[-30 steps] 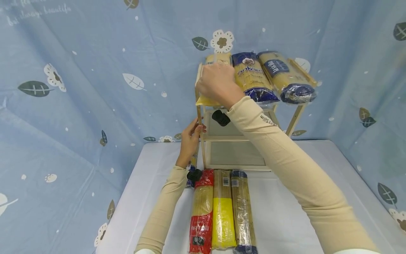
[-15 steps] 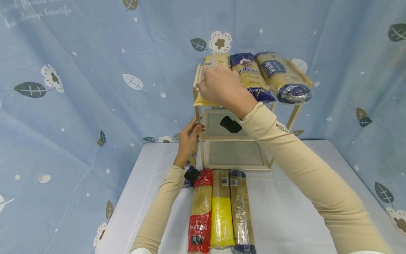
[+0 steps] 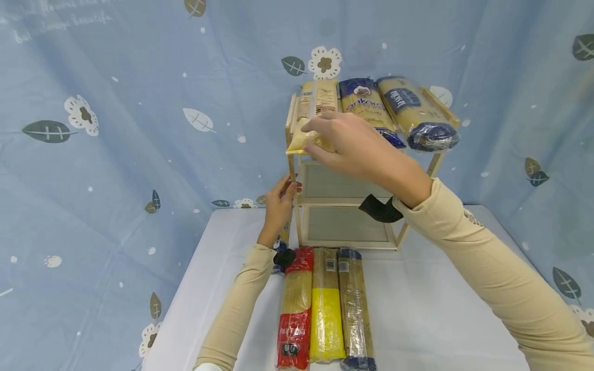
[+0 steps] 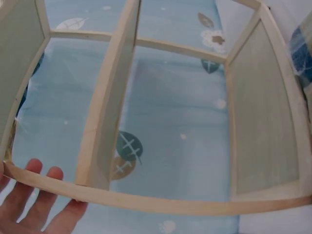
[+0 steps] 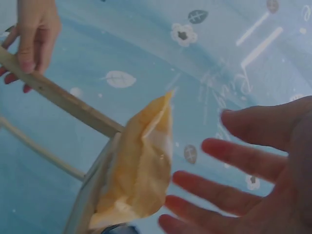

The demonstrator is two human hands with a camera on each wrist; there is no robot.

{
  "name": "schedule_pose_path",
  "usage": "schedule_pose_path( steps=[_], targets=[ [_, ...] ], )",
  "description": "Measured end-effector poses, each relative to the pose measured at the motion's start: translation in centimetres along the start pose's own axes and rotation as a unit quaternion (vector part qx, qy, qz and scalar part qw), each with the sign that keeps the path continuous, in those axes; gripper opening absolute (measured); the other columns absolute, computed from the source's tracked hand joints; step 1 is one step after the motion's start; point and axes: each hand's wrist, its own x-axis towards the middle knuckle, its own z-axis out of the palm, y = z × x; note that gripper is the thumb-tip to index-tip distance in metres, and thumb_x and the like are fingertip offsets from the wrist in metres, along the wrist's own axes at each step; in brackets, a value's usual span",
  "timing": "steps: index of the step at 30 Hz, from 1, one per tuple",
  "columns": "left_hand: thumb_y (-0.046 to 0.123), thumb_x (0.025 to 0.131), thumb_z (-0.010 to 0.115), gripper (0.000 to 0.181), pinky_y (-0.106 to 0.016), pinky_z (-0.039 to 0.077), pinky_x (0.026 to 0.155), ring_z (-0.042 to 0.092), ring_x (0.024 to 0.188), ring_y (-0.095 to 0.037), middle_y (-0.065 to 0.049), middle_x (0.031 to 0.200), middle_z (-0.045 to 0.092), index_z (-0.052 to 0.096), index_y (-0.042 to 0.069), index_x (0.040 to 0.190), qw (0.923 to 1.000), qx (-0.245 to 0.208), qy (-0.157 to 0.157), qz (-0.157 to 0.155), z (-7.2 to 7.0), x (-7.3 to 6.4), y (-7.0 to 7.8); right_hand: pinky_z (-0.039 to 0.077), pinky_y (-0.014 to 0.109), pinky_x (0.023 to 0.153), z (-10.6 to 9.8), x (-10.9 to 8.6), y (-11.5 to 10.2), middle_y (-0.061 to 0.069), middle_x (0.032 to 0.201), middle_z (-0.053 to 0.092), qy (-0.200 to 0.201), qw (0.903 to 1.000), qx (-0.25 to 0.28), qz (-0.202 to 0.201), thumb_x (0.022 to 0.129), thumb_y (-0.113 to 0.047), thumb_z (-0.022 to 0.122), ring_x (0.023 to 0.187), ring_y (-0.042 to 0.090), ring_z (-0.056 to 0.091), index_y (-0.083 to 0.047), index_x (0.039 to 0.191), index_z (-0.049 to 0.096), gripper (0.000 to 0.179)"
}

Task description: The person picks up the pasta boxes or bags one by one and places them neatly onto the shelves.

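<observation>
A yellow pasta packet [image 3: 320,98] lies on the left of the top tier of a small wooden shelf rack [image 3: 303,243]. My right hand [image 3: 357,149] is just in front of that packet's near end, with fingers apart and holding nothing. In the right wrist view the spread fingers [image 5: 219,195] reach toward the packet end [image 5: 141,165]. My left hand [image 3: 278,201] grips the rack's left upright at middle height. Its fingertips curl around the wooden strip [image 4: 146,201] in the left wrist view.
A blue-ended Ankara pasta packet [image 3: 364,100] and a navy-labelled pasta packet [image 3: 415,108] lie beside the yellow one. On the white table [image 3: 417,314] lie red [image 3: 296,293], yellow-ended [image 3: 327,319] and dark blue-ended [image 3: 356,309] spaghetti packets. Another packet [image 3: 280,245] sits partly behind the left wrist.
My right hand has come off the yellow pasta packet and drawn back to the right, fingers spreading. The packet's printed top now shows. My left hand stays on the rack.
</observation>
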Motion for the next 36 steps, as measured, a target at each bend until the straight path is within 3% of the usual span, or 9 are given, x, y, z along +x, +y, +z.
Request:
schedule_pose_path(
  steps=[4,7,12,16,23,28,31,36],
  targets=[
    [0.008,0.1,0.047,0.032,-0.047,0.044,0.094,0.064,0.093,-0.035,-0.025,0.105,0.065,0.053,-0.004,0.128,0.9998,0.012,0.002,-0.014,0.4,0.1,-1.8,0.047,0.039,0.081,0.2,-1.8,0.4,0.01,0.12,0.061,0.039,0.998,0.022,-0.044,0.096,-0.021,0.057,0.087,0.021,0.061,-0.005,0.122,0.062,0.031],
    [0.017,0.1,0.047,0.034,-0.045,0.044,0.094,0.064,0.096,-0.027,-0.018,0.108,0.066,0.054,0.002,0.131,0.9989,0.032,0.005,-0.033,0.6,0.0,-3.3,0.047,0.04,0.083,0.8,-3.2,0.9,0.009,0.116,0.063,0.093,0.9907,0.048,-0.086,0.093,-0.014,0.061,0.094,0.022,0.062,-0.005,0.115,0.065,0.024],
    [0.021,0.101,0.047,0.037,-0.046,0.046,0.091,0.061,0.101,-0.025,-0.016,0.112,0.065,0.052,0.006,0.133,0.9965,0.05,0.004,-0.067,0.7,-0.3,-2.8,0.048,0.035,0.079,1.6,-5.7,1.8,0.007,0.106,0.067,0.165,0.9714,0.087,-0.146,0.086,-0.002,0.066,0.095,0.019,0.063,-0.004,0.103,0.07,0.017],
    [0.023,0.1,0.049,0.041,-0.044,0.049,0.085,0.059,0.106,-0.025,-0.016,0.116,0.062,0.048,0.004,0.137,0.994,0.059,0.01,-0.091,0.9,-0.6,-2.4,0.05,0.025,0.071,1.8,-7.8,2.6,0.002,0.1,0.069,0.155,0.9709,0.111,-0.144,0.082,0.004,0.067,0.087,0.012,0.063,-0.006,0.099,0.071,0.021],
    [0.012,0.096,0.056,0.051,-0.039,0.052,0.083,0.054,0.114,-0.029,-0.022,0.122,0.054,0.038,-0.001,0.142,0.993,0.059,0.026,-0.099,1.6,-1.5,-1.5,0.051,0.023,0.065,2.4,-11.4,5.7,-0.006,0.096,0.069,0.094,0.9853,0.13,-0.06,0.083,0.004,0.067,0.083,0.005,0.062,-0.013,0.101,0.071,0.025],
    [0.012,0.094,0.06,0.059,-0.042,0.049,0.082,0.05,0.113,-0.032,-0.02,0.13,0.047,0.033,0.004,0.146,0.9909,0.08,0.037,-0.102,2.0,-3.1,-0.7,0.049,0.02,0.064,3.0,-13.9,8.7,-0.004,0.095,0.07,0.085,0.987,0.128,0.047,0.088,-0.003,0.064,0.082,0.002,0.061,-0.014,0.103,0.071,0.019],
    [0.014,0.093,0.061,0.06,-0.046,0.047,0.082,0.047,0.113,-0.035,-0.02,0.133,0.04,0.034,0.006,0.145,0.9891,0.089,0.041,-0.11,2.4,-4.2,-0.1,0.049,0.016,0.063,3.3,-15.2,10.4,-0.004,0.093,0.069,0.116,0.9747,0.143,0.128,0.088,-0.007,0.066,0.078,0.001,0.061,-0.012,0.1,0.073,0.014],
    [0.011,0.091,0.063,0.057,-0.05,0.048,0.082,0.045,0.115,-0.037,-0.018,0.136,0.036,0.038,0.006,0.142,0.9879,0.087,0.027,-0.125,3.1,-6.1,0.7,0.048,0.013,0.061,4.1,-16.6,12.9,-0.009,0.093,0.067,0.2,0.9373,0.188,0.215,0.087,-0.007,0.068,0.075,0.002,0.061,-0.004,0.097,0.072,0.012]
  ],
)
